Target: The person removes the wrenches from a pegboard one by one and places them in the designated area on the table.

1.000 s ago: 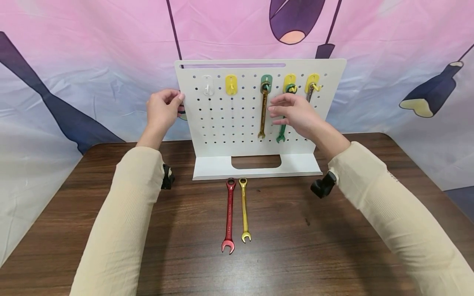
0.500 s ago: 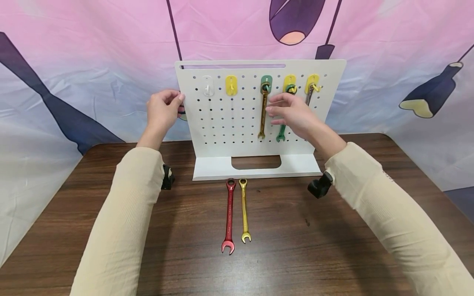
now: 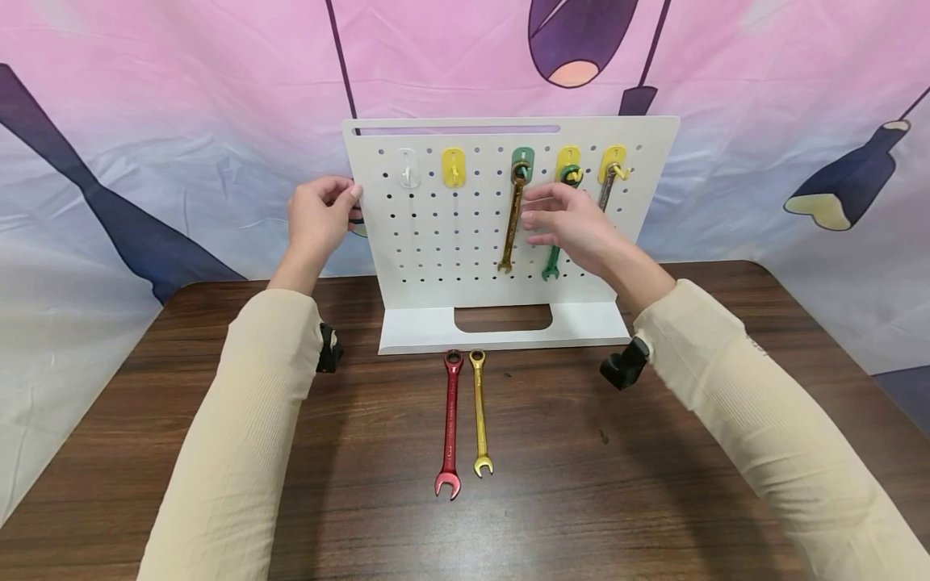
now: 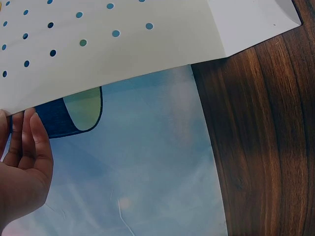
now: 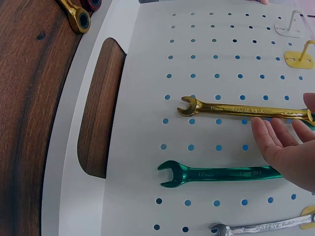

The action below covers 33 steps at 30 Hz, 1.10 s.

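Note:
A white pegboard [image 3: 450, 242] stands upright on the brown table [image 3: 617, 484]. My left hand [image 3: 337, 202] grips its left edge, fingers curled behind the board [image 4: 123, 44]. On the board hang a gold wrench [image 3: 511, 226], a green wrench [image 3: 552, 262] and a silver wrench [image 3: 606, 187]. My right hand [image 3: 541, 218] is in front of the green one, straight fingers against the gold wrench [image 5: 231, 109], which hangs tilted with its lower end to the left. The right wrist view shows the fingers [image 5: 275, 140] just below that wrench's shaft.
A red wrench [image 3: 450, 424] and a yellow wrench [image 3: 479, 415] lie side by side on the table before the board's foot. A clear hook [image 3: 408, 169] and a yellow hook [image 3: 454, 165] on the board carry nothing. A printed cloth hangs behind.
My right hand has shifted slightly left, and the gold wrench's lower end has swung to the left. The left hand has stayed on the board's edge.

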### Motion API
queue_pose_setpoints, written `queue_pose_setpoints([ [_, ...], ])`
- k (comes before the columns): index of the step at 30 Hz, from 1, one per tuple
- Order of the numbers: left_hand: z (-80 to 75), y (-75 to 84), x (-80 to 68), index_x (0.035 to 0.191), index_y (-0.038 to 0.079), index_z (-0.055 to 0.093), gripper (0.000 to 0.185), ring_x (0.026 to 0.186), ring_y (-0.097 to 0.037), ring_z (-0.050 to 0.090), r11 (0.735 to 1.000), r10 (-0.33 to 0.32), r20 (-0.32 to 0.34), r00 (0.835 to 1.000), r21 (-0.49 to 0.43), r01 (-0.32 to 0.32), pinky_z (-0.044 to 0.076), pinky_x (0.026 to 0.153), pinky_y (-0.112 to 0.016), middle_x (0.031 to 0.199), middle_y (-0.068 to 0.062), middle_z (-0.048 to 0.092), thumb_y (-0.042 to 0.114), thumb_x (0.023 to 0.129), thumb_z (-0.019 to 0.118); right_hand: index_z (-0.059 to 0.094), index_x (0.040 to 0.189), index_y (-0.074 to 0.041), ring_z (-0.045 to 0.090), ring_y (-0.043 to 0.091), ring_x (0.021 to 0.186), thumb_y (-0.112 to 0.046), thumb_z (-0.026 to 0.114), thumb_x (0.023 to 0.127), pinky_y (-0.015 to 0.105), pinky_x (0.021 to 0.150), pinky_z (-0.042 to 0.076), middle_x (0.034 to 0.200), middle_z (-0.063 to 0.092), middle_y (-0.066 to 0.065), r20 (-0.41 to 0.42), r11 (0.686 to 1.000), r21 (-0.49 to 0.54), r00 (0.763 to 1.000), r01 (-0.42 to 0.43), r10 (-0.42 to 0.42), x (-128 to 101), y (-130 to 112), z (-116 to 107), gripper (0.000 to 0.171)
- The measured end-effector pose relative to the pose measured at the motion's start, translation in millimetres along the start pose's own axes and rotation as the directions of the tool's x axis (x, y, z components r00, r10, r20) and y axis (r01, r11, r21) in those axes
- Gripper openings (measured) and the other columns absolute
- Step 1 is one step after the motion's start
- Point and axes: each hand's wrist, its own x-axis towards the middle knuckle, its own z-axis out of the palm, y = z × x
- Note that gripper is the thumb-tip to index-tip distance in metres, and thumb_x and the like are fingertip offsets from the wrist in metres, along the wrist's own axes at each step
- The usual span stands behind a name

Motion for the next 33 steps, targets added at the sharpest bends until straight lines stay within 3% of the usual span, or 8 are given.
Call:
queue_pose_setpoints([
  [3,2.1,-8.9,8.4,0.108,0.006,0.063,0.034,0.081,-0.015,0.060,1.000,0.008,-0.006,1.000,-0.002,-0.008,0.053,0.073,-0.031,0.095,-0.007,0.060,0.034,0.092,0.051,0.038,0.130,0.003,0.045,0.030,0.114,0.002,0.048,0.093,0.036,0.093,0.045,0.125,0.044,0.016,0.002,1.000,0.015,1.000,0.000,0.000,0,0,0,0.038],
  [6,8.1,-39.0,36.3,0.103,0.009,0.065,0.030,0.077,-0.015,0.061,0.996,0.018,-0.003,1.000,-0.087,-0.018,0.054,0.066,-0.027,0.093,-0.006,0.062,0.035,0.088,0.059,0.039,0.129,0.003,0.045,0.030,0.113,0.002,0.048,0.093,0.036,0.093,0.045,0.123,0.044,0.015,0.000,1.000,0.025,1.000,-0.001,0.001,1,1,0,0.038],
  [9,10.5,-50.5,47.6,0.101,0.011,0.067,0.032,0.076,-0.015,0.061,0.995,0.028,-0.001,1.000,-0.100,-0.028,0.054,0.064,-0.027,0.092,-0.006,0.062,0.038,0.086,0.060,0.039,0.129,0.003,0.045,0.030,0.112,0.003,0.047,0.093,0.037,0.092,0.045,0.120,0.044,0.014,0.002,0.999,0.044,1.000,-0.001,0.001,1,1,1,0.037],
  [11,9.5,-44.3,42.0,0.103,0.011,0.066,0.031,0.076,-0.014,0.061,0.996,0.019,0.001,1.000,-0.091,-0.019,0.054,0.065,-0.027,0.093,-0.005,0.062,0.037,0.087,0.059,0.039,0.129,0.003,0.046,0.030,0.110,0.004,0.046,0.093,0.037,0.092,0.045,0.118,0.045,0.013,0.006,0.999,0.053,1.000,0.000,0.000,2,1,1,0.037],
  [13,4.5,-19.3,19.6,0.107,0.008,0.064,0.036,0.081,-0.016,0.060,1.000,0.010,-0.007,1.000,-0.012,-0.010,0.053,0.073,-0.032,0.096,-0.008,0.060,0.037,0.091,0.052,0.039,0.129,0.004,0.046,0.030,0.109,0.004,0.046,0.093,0.038,0.093,0.045,0.116,0.045,0.012,0.012,0.998,0.061,1.000,0.001,-0.002,3,1,1,0.037],
  [17,-0.9,-1.0,1.8,0.110,0.004,0.062,0.034,0.077,-0.012,0.058,1.000,-0.007,0.003,1.000,-0.013,0.007,0.053,0.075,-0.030,0.093,-0.005,0.059,0.031,0.093,0.050,0.039,0.128,0.005,0.047,0.028,0.106,0.003,0.047,0.092,0.038,0.093,0.045,0.113,0.045,0.011,0.017,0.999,0.054,1.000,0.000,-0.001,3,1,1,0.037],
  [25,-0.4,-0.8,1.7,0.110,0.004,0.061,0.033,0.078,-0.012,0.058,1.000,-0.007,-0.002,1.000,-0.007,0.007,0.052,0.077,-0.032,0.096,-0.006,0.059,0.030,0.094,0.049,0.043,0.120,0.004,0.050,0.021,0.094,-0.001,0.050,0.092,0.038,0.089,0.046,0.107,0.046,0.010,-0.001,0.999,0.032,1.000,-0.005,0.005,3,2,0,0.029],
  [33,0.5,-1.9,2.0,0.110,0.004,0.061,0.034,0.077,-0.012,0.058,1.000,0.002,-0.002,1.000,0.004,-0.002,0.053,0.075,-0.032,0.093,-0.005,0.059,0.031,0.094,0.050,0.045,0.116,0.002,0.051,0.022,0.096,-0.001,0.050,0.093,0.038,0.090,0.046,0.107,0.046,0.010,-0.004,1.000,0.023,1.000,-0.005,0.005,2,2,-1,0.024],
])
